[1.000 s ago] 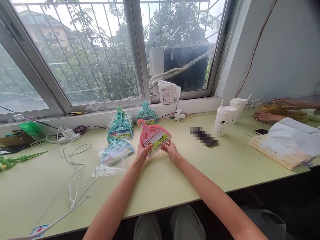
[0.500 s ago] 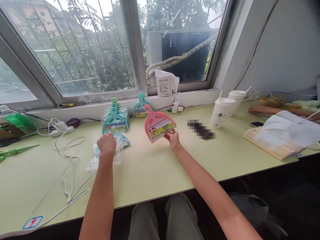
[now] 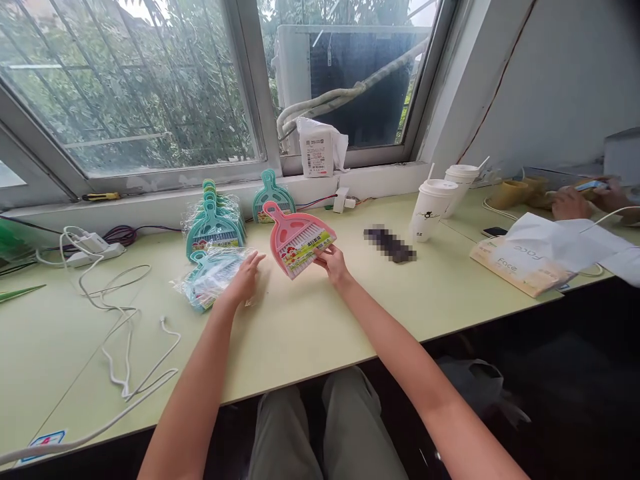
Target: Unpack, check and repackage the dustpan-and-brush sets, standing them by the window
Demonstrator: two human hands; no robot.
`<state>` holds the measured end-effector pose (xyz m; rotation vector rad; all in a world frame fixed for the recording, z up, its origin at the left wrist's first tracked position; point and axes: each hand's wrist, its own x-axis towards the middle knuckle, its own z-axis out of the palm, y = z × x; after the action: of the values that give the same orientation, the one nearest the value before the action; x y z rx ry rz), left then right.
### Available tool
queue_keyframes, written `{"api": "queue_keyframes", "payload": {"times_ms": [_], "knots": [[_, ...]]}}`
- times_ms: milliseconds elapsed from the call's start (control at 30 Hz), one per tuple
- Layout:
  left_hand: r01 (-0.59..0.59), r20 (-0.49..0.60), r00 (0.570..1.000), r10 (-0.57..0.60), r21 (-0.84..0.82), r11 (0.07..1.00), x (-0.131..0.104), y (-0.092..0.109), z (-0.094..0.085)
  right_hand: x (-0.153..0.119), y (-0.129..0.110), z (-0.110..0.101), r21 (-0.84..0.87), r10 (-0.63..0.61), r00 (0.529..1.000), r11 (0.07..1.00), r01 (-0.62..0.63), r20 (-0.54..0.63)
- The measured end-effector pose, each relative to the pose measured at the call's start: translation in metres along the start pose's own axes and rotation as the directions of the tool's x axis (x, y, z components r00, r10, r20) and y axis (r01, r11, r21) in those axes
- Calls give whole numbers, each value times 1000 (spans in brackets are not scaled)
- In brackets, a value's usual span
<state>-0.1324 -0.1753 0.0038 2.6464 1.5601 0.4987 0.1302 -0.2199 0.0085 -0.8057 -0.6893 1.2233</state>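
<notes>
A pink dustpan set (image 3: 301,241) with a white-bristled brush and a yellow label is raised over the table, its lower right edge pinched in my right hand (image 3: 331,262). My left hand (image 3: 246,275), fingers extended, is at the right side of a teal dustpan set in clear plastic wrap (image 3: 213,270); no grip on it shows. Behind that, a row of wrapped teal and green dustpan sets (image 3: 213,227) stands upright. One more teal set (image 3: 270,200) leans against the sill.
White cables (image 3: 127,310) and a power strip (image 3: 95,253) lie at left. Lidded cups (image 3: 431,210), a blurred dark object (image 3: 390,245) and a tissue pack (image 3: 525,263) are at right. A co-worker's hands (image 3: 573,202) show at far right.
My left hand has moved right and opened beside the wrapped teal set. The pink dustpan set stays in my right hand. The view has shifted, and the co-worker's hands now hold something small.
</notes>
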Motion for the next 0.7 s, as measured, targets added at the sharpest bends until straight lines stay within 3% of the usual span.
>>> {"api": "queue_keyframes", "payload": {"times_ms": [100, 233, 400, 567, 633, 700], "knots": [[55, -155, 987, -46, 59, 997, -2, 0, -7, -1, 0, 0, -50, 24, 999, 998, -23, 26], [292, -321, 918, -231, 158, 943, -7, 1, -18, -4, -1, 1, -127, 80, 993, 990, -68, 90], [540, -310, 827, -469, 206, 816, -12, 1, -26, -10, -6, 4, -259, 161, 978, 958, -122, 136], [528, -345, 784, -516, -68, 847, -10, 1, -31, -12, -8, 5, -378, 257, 954, 907, -183, 154], [463, -384, 791, -477, -135, 876, -9, 3, -31, -12, -7, 4, -386, 260, 954, 904, -185, 151], [401, -429, 810, -399, -90, 911, -8, 6, -29, -10, -7, 3, -369, 245, 959, 912, -180, 139]]}}
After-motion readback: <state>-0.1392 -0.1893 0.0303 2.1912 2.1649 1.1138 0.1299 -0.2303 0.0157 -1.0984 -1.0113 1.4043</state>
